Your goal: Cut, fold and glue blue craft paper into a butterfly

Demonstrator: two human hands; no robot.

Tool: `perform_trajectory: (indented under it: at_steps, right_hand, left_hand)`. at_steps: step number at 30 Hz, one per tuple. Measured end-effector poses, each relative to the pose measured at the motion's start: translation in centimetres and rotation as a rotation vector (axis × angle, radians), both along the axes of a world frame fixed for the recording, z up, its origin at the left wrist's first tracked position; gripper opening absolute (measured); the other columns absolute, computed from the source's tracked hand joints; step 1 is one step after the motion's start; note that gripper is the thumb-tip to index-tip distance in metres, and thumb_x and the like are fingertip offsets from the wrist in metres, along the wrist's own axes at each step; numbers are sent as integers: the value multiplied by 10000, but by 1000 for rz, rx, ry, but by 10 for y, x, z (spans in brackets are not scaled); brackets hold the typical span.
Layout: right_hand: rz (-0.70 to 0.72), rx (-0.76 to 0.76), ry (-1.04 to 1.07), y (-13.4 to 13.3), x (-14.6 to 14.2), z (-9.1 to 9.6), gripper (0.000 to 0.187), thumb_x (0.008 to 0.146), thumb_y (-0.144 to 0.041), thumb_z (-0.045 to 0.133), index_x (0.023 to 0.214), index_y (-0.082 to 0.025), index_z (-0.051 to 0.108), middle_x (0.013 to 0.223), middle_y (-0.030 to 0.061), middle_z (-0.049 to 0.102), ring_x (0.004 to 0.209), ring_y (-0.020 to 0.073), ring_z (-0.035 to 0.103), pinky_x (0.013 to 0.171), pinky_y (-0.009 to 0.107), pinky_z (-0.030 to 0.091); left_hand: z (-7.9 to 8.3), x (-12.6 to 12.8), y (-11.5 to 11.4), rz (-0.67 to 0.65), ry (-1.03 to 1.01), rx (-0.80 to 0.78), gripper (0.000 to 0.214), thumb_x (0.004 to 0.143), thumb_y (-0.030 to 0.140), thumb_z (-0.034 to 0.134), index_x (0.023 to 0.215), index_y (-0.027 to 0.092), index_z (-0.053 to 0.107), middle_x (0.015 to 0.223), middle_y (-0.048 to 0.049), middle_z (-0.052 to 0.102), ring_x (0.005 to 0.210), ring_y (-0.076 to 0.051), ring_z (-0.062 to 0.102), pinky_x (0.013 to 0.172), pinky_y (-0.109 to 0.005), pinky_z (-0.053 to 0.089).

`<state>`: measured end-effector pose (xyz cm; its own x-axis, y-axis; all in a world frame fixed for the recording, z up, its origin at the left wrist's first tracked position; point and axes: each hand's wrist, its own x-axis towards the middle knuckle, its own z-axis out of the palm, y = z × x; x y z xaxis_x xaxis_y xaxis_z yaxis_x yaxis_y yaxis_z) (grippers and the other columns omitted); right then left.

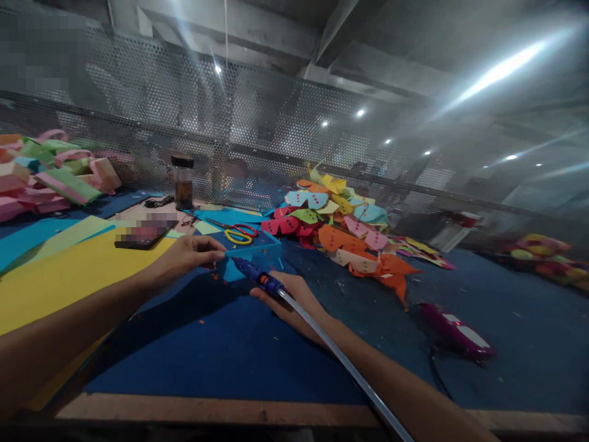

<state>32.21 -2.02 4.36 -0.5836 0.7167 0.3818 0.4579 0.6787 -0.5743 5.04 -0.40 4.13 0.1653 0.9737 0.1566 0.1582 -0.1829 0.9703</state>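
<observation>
The left hand (191, 255) reaches in from 8 o'clock, forearm low over the bench (221, 350), palm down, its fingers (216, 247) pinched on the near left edge of a blue box (251, 255). The right hand (288, 301) comes in from 5 o'clock, palm up, fingers curled closed around a blue glue gun (257, 276). The gun's nozzle points toward 10 o'clock and meets the box's front wall. A clear glue stick (340, 359) trails from the back of the gun along the right forearm toward 5 o'clock.

The box sits at the middle of the bench, between the two hands. It is an open foam tray with low walls; what lies inside cannot be told.

The bench is covered in dark blue sheet with a bare wooden edge at 6 o'clock. A yellow sheet (59, 276) lies at 9 o'clock, under the left forearm, with a phone (145, 233) beyond it. Scissors (237, 232) with red and yellow handles lie just beyond the box at 12 o'clock. A dark jar (183, 183) with a black lid stands at 11 o'clock. A pile of coloured cut foam pieces (343, 227) spreads at 1 o'clock, and folded pink and green pieces (50, 175) are stacked at 10 o'clock. A purple tool (455, 331) lies at 3 o'clock, well apart from the hands.

A perforated metal screen (257, 123) runs behind the bench, under a concrete ceiling with bright lamps.
</observation>
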Motion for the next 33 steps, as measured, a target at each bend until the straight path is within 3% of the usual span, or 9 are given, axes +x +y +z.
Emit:
perform_trajectory:
  at_steps: [33]
  right_hand:
    - [-5, -11, -18, -1, 1, -1, 548, 953, -663, 535, 657, -215, 425, 624, -35, 442, 563, 109, 407, 532, 237, 308]
  left_hand:
    - [1, 0, -1, 1, 6, -2, 343, 746, 455, 822, 908, 162, 752, 751, -36, 751, 703, -189, 685, 708, -317, 494]
